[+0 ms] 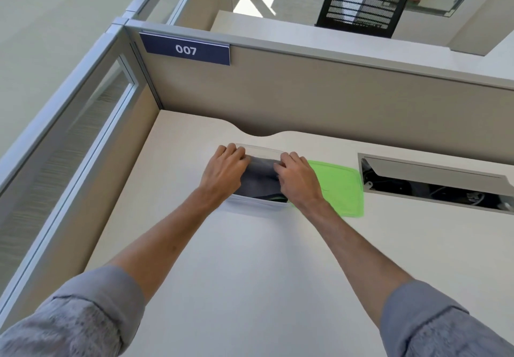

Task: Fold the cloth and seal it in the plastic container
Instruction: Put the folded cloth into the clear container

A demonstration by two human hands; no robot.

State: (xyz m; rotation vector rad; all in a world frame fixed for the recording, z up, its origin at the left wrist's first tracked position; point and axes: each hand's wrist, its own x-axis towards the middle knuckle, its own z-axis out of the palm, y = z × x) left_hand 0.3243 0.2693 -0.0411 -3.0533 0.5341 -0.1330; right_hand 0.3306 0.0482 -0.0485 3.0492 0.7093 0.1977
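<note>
A folded dark grey cloth (260,176) lies inside a clear plastic container (258,206) on the pale desk. My left hand (225,171) rests on the cloth's left end, fingers curled down onto it at the container's far left corner. My right hand (299,180) presses on the cloth's right end, fingers bent over it. Both hands hide the container's side walls. A green lid (343,187) lies flat on the desk just right of the container, partly under my right wrist.
An open cable tray (434,183) with wires is set into the desk at the right. Beige partition walls (306,98) close the desk at the back and left, with a "007" sign (185,50). A curved cutout (260,134) notches the desk's back edge.
</note>
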